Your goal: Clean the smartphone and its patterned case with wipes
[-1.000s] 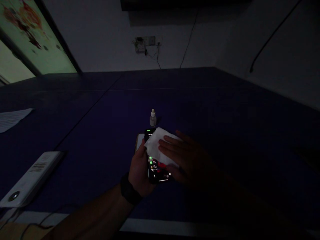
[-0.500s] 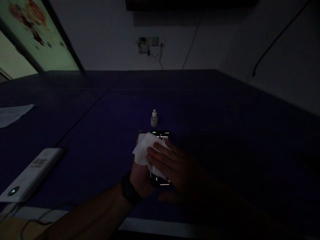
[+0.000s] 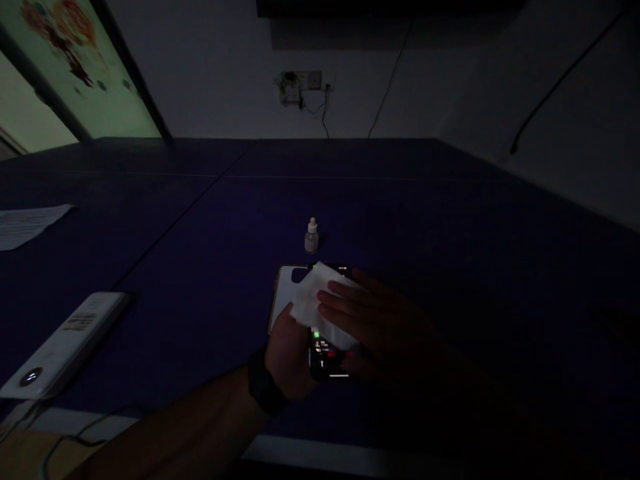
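Note:
My left hand (image 3: 290,353), with a dark watch on the wrist, is closed around the left side of a phone (image 3: 331,367) whose screen is lit. Flat across the screen lies a white tissue (image 3: 317,293). The fingers of my right hand (image 3: 367,327) press the tissue against the glass, stretched out and slightly apart. Much of the upper and middle screen is covered by tissue and fingers. Left of the phone and partly behind my left hand is a pale phone case (image 3: 283,293) with a camera cutout. Just beyond the phone stands a small dropper bottle (image 3: 311,239), upright.
On the dark blue table (image 3: 200,267), a white power bank (image 3: 65,343) lies at the left with cables (image 3: 75,437) near it. Farther back is a paper sheet (image 3: 33,225). Wall sockets (image 3: 303,81) with plugs show behind. The room is dim.
My right hand and the tissue have slid right across the phone, uncovering more of the case and the lower screen. The phone sits slightly farther right in view, and its screen shows different content.

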Available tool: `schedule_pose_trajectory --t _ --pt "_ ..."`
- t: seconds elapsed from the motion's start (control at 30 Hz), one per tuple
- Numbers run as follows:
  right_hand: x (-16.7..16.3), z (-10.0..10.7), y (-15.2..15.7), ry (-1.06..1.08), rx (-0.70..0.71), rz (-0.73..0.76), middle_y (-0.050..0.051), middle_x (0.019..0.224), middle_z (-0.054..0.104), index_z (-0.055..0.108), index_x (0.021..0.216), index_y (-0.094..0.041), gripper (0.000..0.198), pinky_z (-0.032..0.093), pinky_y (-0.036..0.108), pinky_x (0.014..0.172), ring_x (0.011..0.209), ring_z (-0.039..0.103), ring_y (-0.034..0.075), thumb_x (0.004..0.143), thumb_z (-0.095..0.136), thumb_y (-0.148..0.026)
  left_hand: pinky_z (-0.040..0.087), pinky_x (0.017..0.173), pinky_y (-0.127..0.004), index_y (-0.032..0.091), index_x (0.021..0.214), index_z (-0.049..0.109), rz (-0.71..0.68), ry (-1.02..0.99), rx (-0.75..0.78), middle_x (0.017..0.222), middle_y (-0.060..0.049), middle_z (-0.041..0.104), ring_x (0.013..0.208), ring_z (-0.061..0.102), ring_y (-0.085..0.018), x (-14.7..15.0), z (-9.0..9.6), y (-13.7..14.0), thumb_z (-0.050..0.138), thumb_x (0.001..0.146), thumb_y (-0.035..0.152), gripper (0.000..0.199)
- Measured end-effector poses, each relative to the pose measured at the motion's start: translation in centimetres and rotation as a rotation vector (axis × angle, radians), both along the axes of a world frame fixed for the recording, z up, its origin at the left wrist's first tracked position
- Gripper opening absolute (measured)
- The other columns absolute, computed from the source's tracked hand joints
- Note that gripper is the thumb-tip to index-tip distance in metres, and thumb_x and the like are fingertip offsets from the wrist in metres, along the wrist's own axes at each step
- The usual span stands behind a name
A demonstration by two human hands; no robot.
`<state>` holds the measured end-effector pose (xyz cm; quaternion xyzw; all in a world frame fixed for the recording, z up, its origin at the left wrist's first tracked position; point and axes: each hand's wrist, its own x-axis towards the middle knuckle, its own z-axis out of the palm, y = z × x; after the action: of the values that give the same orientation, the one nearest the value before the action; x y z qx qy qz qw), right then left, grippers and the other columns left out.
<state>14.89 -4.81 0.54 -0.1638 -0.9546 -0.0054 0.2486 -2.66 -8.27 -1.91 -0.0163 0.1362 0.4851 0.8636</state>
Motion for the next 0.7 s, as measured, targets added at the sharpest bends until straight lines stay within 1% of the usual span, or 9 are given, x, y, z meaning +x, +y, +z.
schedule_pose_trajectory --t 0.07,0.17,0.23,0.33,0.43,0.47,0.53,0.63,0.7 --pt "-0.1 -0.1 0.1 0.002 0.006 -0.049 0.018 0.153 0.057 0.056 0.146 -0.006 0.069 0.034 0.051 0.127 0.148 0.047 0.029 0.105 0.044 -0.060 0.053 0.086 -0.027 0.012 0.110 0.072 0.018 0.007 -0.018 0.083 -0.003 0.072 0.079 0.070 -0.016 0.0 0.2 0.1 0.056 0.102 0.035 0.030" --pt "-0.3 -0.3 0.1 -0.037 0.000 0.094 0.017 0.154 0.055 0.054 0.147 -0.003 0.081 0.033 0.047 0.127 0.151 0.043 0.028 0.102 0.042 -0.069 0.053 0.083 -0.025 0.012 0.108 0.072 0.049 0.056 -0.063 0.091 -0.005 0.075 0.086 0.073 -0.015 -0.2 -0.2 -0.1 0.046 0.106 0.038 0.036" --pt "-0.2 -0.4 0.1 -0.018 -0.011 0.150 0.012 0.149 0.062 0.058 0.144 -0.008 0.071 0.028 0.044 0.130 0.150 0.045 0.024 0.104 0.043 -0.065 0.053 0.080 -0.022 0.013 0.109 0.072 0.041 0.052 -0.008 0.087 -0.004 0.074 0.081 0.072 -0.013 -0.4 -0.3 -0.2 0.052 0.104 0.037 0.032" --pt "0.1 -0.3 0.2 0.027 -0.017 0.047 0.011 0.147 0.064 0.062 0.141 -0.012 0.059 0.025 0.046 0.131 0.148 0.047 0.023 0.107 0.045 -0.056 0.054 0.081 -0.025 0.013 0.104 0.071 0.033 0.047 0.073 0.080 -0.003 0.071 0.075 0.070 -0.014 -0.4 -0.1 0.0 0.057 0.100 0.036 0.027" --pt "-0.1 -0.2 0.1 -0.021 -0.032 0.045 0.017 0.155 0.053 0.054 0.148 -0.006 0.074 0.031 0.047 0.128 0.152 0.040 0.026 0.104 0.044 -0.065 0.053 0.085 -0.025 0.014 0.102 0.072 0.074 0.091 0.036 0.087 -0.004 0.074 0.081 0.071 -0.015 -0.5 0.2 0.0 0.051 0.103 0.036 0.031" --pt "-0.2 -0.2 0.1 -0.035 -0.040 0.088 0.017 0.155 0.054 0.053 0.149 -0.006 0.077 0.031 0.047 0.128 0.153 0.040 0.026 0.103 0.042 -0.067 0.053 0.085 -0.024 0.013 0.102 0.072 0.071 0.095 0.015 0.089 -0.005 0.075 0.082 0.072 -0.015 -0.5 0.2 -0.1 0.050 0.104 0.036 0.032" --pt "-0.3 -0.3 0.3 -0.028 -0.052 0.142 0.013 0.151 0.060 0.057 0.146 -0.008 0.073 0.027 0.045 0.130 0.151 0.043 0.023 0.105 0.039 -0.065 0.053 0.080 -0.023 0.012 0.101 0.072 0.054 0.076 -0.004 0.085 -0.005 0.074 0.079 0.072 -0.014 -0.6 0.4 0.0 0.050 0.104 0.036 0.033" --pt "-0.2 -0.6 0.7 0.019 -0.046 0.031 0.012 0.146 0.064 0.062 0.141 -0.012 0.058 0.026 0.048 0.130 0.147 0.048 0.023 0.108 0.040 -0.054 0.054 0.074 -0.023 0.013 0.106 0.072 0.046 0.041 0.008 0.074 -0.002 0.070 0.068 0.068 -0.013 -0.4 0.7 0.2 0.048 0.105 0.036 0.033" --pt "-0.3 -0.8 0.8 0.012 -0.027 -0.030 0.015 0.151 0.059 0.059 0.144 -0.009 0.060 0.030 0.050 0.128 0.149 0.047 0.026 0.107 0.044 -0.053 0.055 0.079 -0.025 0.013 0.112 0.071 0.077 0.063 0.013 0.079 -0.003 0.072 0.075 0.071 -0.014 -0.4 0.5 0.3 0.046 0.106 0.036 0.034"
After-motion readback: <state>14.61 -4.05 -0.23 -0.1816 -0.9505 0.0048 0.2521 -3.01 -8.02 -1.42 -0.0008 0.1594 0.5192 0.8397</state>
